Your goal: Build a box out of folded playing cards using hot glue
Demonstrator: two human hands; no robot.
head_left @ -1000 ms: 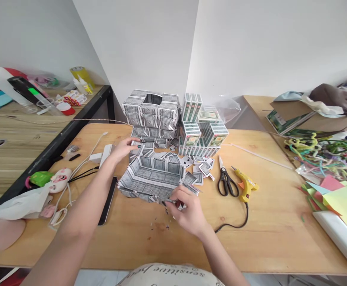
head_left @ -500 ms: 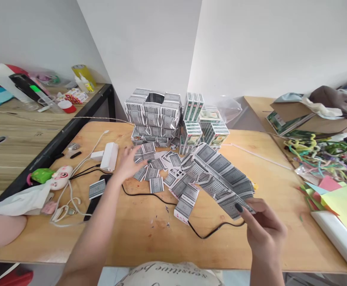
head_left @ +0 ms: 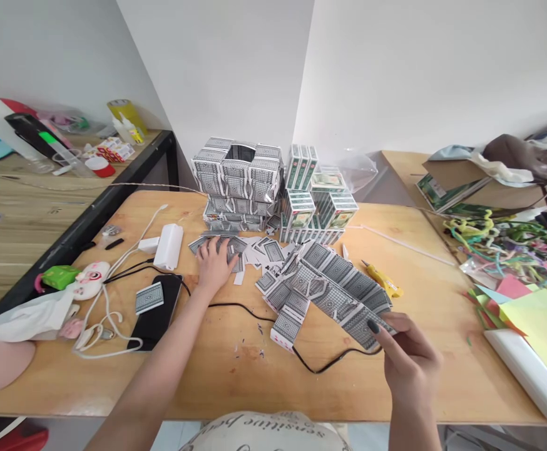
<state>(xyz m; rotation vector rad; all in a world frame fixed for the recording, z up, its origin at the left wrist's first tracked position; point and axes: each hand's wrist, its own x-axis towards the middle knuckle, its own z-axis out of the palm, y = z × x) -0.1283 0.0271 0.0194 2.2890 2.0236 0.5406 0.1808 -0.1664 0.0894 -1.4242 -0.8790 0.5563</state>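
My right hand point(head_left: 410, 351) pinches the near right end of a strip of joined playing cards point(head_left: 337, 297), grey patterned backs up. The strip slants away to the left, and its far end meets other folded cards. My left hand point(head_left: 214, 266) lies with fingers spread over loose cards left of the middle; what is under its palm is hidden. Loose playing cards point(head_left: 273, 250) are scattered between the hands, a few face up. Behind them stands a boxy structure built of cards point(head_left: 238, 178), with an opening in its top.
Stacked card boxes point(head_left: 301, 210) stand beside the structure. A yellow glue gun point(head_left: 382, 279) lies right of the strip, its black cable point(head_left: 320, 371) crossing the table. At left are a phone point(head_left: 163, 313), white cables and a white adapter point(head_left: 168, 246). Coloured papers point(head_left: 531, 313) lie at right.
My left hand has come down and spread over the loose cards, shifting some of them. My right hand keeps its hold; the strip sits slightly lower, showing more of the glue gun.
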